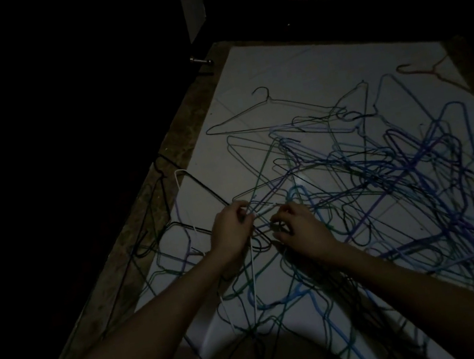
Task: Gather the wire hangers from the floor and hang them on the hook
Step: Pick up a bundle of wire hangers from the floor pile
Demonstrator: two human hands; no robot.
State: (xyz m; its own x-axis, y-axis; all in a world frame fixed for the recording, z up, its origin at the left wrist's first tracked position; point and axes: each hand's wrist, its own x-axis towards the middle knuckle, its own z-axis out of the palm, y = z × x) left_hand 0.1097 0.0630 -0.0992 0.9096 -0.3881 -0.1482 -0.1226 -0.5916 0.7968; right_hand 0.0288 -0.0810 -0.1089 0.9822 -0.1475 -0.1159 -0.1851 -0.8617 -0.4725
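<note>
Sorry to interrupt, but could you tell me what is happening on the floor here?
A person is sorting a tangled heap of wire hangers spread over the pale floor in dim light. The left hand and right hand both pinch wires at the heap's near edge. One dark hanger lies apart. No hook is visible.

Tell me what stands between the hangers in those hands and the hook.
No hook shows, so that path cannot be judged. Both the left hand and right hand pinch wires in the tangled pile of hangers; crossing wires snag whatever gets lifted.
</note>
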